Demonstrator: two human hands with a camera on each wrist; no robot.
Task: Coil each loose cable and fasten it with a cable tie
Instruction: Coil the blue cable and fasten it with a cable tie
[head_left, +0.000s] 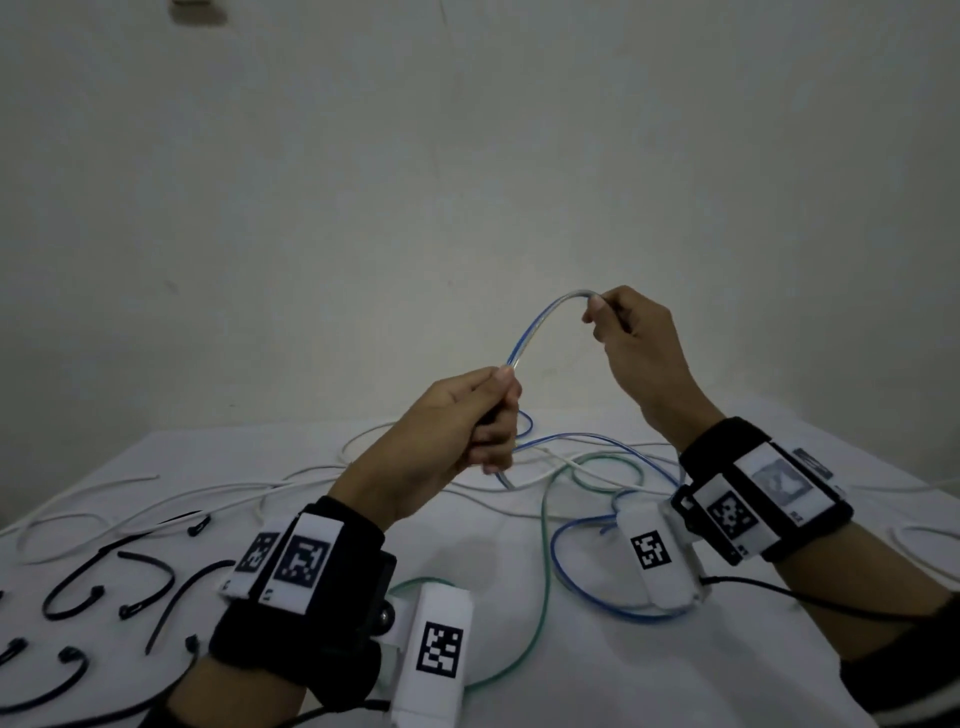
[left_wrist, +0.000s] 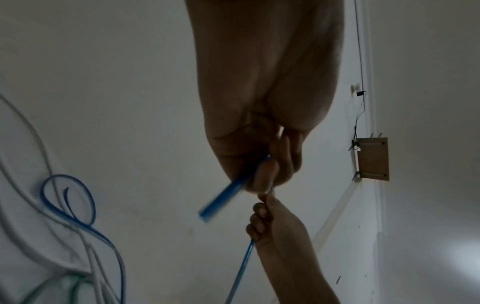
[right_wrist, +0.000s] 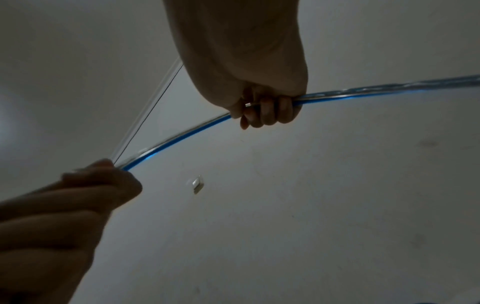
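Blue-clear cable (head_left: 530, 332) arching mid-frame | springy, light, slick | left hand (head_left: 467, 421) and right hand (head_left: 634, 332) both pinching it | regrip near its end

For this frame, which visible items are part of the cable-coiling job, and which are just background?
In use or needed:
- blue cable, held up in an arch by the left hand and right hand
- green cable and white cables, loose on the table
- black cable ties, lying at the left

Just there:
- white tablecloth
- wooden bracket on the wall
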